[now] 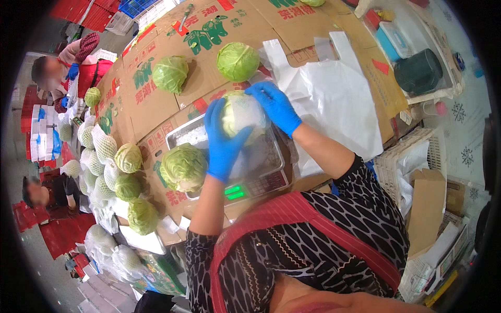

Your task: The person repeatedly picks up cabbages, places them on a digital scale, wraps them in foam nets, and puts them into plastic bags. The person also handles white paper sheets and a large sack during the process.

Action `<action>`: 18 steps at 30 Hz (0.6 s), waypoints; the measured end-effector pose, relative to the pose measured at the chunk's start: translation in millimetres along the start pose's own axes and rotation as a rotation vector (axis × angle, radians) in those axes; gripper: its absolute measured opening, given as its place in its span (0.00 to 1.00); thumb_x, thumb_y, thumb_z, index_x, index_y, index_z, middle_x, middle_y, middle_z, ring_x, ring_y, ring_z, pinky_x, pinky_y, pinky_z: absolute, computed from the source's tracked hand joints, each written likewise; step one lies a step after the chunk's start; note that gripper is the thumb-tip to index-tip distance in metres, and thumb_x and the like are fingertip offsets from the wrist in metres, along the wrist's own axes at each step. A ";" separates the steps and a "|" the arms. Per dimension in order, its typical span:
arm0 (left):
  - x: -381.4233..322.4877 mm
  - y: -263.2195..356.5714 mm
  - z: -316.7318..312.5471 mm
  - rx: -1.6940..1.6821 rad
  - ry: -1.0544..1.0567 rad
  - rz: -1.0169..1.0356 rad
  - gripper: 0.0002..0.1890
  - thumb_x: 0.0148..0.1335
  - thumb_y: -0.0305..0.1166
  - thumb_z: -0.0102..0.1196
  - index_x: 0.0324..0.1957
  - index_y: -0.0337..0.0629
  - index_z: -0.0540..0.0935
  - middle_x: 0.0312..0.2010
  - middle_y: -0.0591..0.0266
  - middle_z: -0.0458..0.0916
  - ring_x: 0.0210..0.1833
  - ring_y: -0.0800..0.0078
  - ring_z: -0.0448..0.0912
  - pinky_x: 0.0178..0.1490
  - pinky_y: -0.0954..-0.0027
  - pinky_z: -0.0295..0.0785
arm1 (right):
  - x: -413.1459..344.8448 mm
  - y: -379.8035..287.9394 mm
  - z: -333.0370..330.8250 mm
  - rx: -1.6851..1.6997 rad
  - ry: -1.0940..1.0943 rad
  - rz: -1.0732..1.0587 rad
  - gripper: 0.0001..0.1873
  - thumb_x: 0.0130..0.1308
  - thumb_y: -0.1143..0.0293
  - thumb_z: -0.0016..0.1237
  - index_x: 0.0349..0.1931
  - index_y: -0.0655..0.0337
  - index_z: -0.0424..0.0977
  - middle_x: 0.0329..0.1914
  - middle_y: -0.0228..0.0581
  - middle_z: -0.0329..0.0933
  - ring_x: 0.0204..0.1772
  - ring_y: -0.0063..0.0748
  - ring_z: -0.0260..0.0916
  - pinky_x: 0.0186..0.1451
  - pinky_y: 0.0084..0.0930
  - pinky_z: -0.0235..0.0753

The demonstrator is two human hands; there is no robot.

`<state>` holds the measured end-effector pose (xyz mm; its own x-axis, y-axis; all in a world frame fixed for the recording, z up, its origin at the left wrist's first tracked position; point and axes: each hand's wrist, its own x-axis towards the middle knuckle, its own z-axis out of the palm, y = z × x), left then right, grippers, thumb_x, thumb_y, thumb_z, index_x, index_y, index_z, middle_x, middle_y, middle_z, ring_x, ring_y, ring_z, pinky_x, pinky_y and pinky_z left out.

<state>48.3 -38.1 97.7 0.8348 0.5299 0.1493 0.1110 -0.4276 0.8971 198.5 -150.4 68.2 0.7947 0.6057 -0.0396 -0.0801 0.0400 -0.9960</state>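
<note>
In blue gloves, both my hands are at a green cabbage [231, 113] above the metal pan [274, 156] of a digital scale. My left hand [223, 143] is spread around its left and near side, gripping it. A thin translucent plastic bag [248, 111] covers the cabbage's right part. At the upper right edge my right hand [276, 105] pinches this plastic with bent fingers. A leafy cabbage [184, 167] sits against the pan's left side. The scale's lit green display [234, 192] faces me below my left hand.
Two cabbages [238, 62] [170, 74] lie beyond the scale on printed cardboard [156, 113]. White plastic carrier bags [332, 101] are spread at right. Several net-wrapped cabbages [103, 144] line the left edge, where two people [84, 66] [54, 195] work. A crate [419, 144] stands at right.
</note>
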 end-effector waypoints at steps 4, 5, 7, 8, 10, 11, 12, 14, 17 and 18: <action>-0.2 3.9 -6.0 -0.040 -0.045 -0.017 0.45 0.48 0.34 0.72 0.69 0.43 0.63 0.67 0.54 0.59 0.71 0.58 0.60 0.74 0.57 0.56 | -7.0 -13.1 -10.2 -0.274 -0.081 -0.069 0.11 0.65 0.64 0.58 0.42 0.60 0.77 0.41 0.33 0.75 0.42 0.23 0.68 0.49 0.23 0.71; -1.7 5.1 -8.1 -0.052 -0.061 -0.021 0.46 0.48 0.34 0.72 0.69 0.43 0.63 0.68 0.54 0.59 0.71 0.57 0.60 0.74 0.57 0.56 | -8.2 -17.5 -10.7 -0.295 -0.089 -0.047 0.10 0.65 0.64 0.57 0.42 0.59 0.77 0.42 0.31 0.75 0.42 0.22 0.67 0.49 0.22 0.71; -4.3 7.4 -11.1 -0.008 -0.066 -0.006 0.47 0.47 0.33 0.73 0.70 0.43 0.62 0.68 0.54 0.58 0.71 0.57 0.60 0.74 0.57 0.57 | -7.1 -26.0 -10.3 -0.198 -0.125 0.057 0.10 0.64 0.65 0.58 0.42 0.58 0.77 0.41 0.29 0.74 0.42 0.22 0.66 0.50 0.21 0.70; -5.5 8.1 -11.7 0.014 -0.066 0.001 0.48 0.47 0.33 0.73 0.70 0.43 0.62 0.68 0.54 0.58 0.71 0.57 0.60 0.74 0.57 0.57 | -5.2 -29.3 -9.2 -0.078 -0.153 0.137 0.10 0.63 0.65 0.59 0.41 0.58 0.77 0.41 0.29 0.74 0.42 0.22 0.66 0.50 0.21 0.70; -7.2 8.8 -12.0 -0.063 -0.064 -0.039 0.47 0.46 0.33 0.72 0.69 0.41 0.62 0.68 0.50 0.57 0.71 0.54 0.60 0.72 0.56 0.59 | -1.3 -33.5 -5.9 0.007 -0.186 0.203 0.11 0.62 0.65 0.60 0.42 0.57 0.77 0.41 0.29 0.73 0.42 0.22 0.67 0.50 0.21 0.70; -7.4 8.9 -11.8 -0.108 -0.060 -0.062 0.47 0.45 0.32 0.72 0.69 0.40 0.62 0.68 0.48 0.57 0.71 0.53 0.59 0.71 0.55 0.60 | 0.2 -34.2 -3.6 -0.029 -0.191 0.184 0.11 0.62 0.65 0.60 0.43 0.57 0.77 0.42 0.28 0.74 0.43 0.22 0.67 0.50 0.21 0.70; -7.9 8.9 -11.5 -0.105 -0.053 -0.064 0.47 0.46 0.32 0.72 0.69 0.40 0.62 0.68 0.48 0.57 0.71 0.53 0.59 0.72 0.55 0.60 | 1.0 -33.8 -1.8 -0.061 -0.183 0.166 0.11 0.62 0.66 0.59 0.43 0.57 0.76 0.42 0.28 0.74 0.43 0.21 0.67 0.51 0.21 0.69; -8.7 8.7 -11.2 -0.110 -0.047 -0.079 0.48 0.46 0.32 0.72 0.69 0.40 0.61 0.68 0.48 0.56 0.71 0.54 0.59 0.73 0.55 0.59 | -0.3 -30.6 1.7 -0.115 -0.111 0.036 0.12 0.63 0.66 0.59 0.44 0.57 0.76 0.40 0.30 0.76 0.44 0.23 0.70 0.51 0.22 0.71; -11.0 8.4 -12.0 -0.080 -0.008 -0.075 0.47 0.48 0.33 0.71 0.69 0.40 0.60 0.68 0.47 0.57 0.72 0.54 0.59 0.73 0.56 0.58 | -5.3 -22.3 1.5 -0.054 -0.081 0.001 0.11 0.67 0.68 0.54 0.48 0.58 0.75 0.45 0.29 0.76 0.48 0.22 0.70 0.54 0.22 0.70; -11.9 8.3 -12.2 -0.063 -0.015 -0.070 0.47 0.49 0.33 0.71 0.69 0.39 0.60 0.68 0.47 0.57 0.72 0.54 0.58 0.73 0.56 0.58 | -7.2 -19.4 0.2 -0.001 -0.077 -0.025 0.12 0.69 0.69 0.53 0.50 0.57 0.74 0.48 0.27 0.75 0.50 0.21 0.69 0.55 0.22 0.69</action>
<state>32.7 -39.0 108.4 0.8342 0.5456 0.0800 0.1349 -0.3426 0.9297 194.3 -155.4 87.8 0.7479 0.6637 -0.0087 -0.0604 0.0551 -0.9967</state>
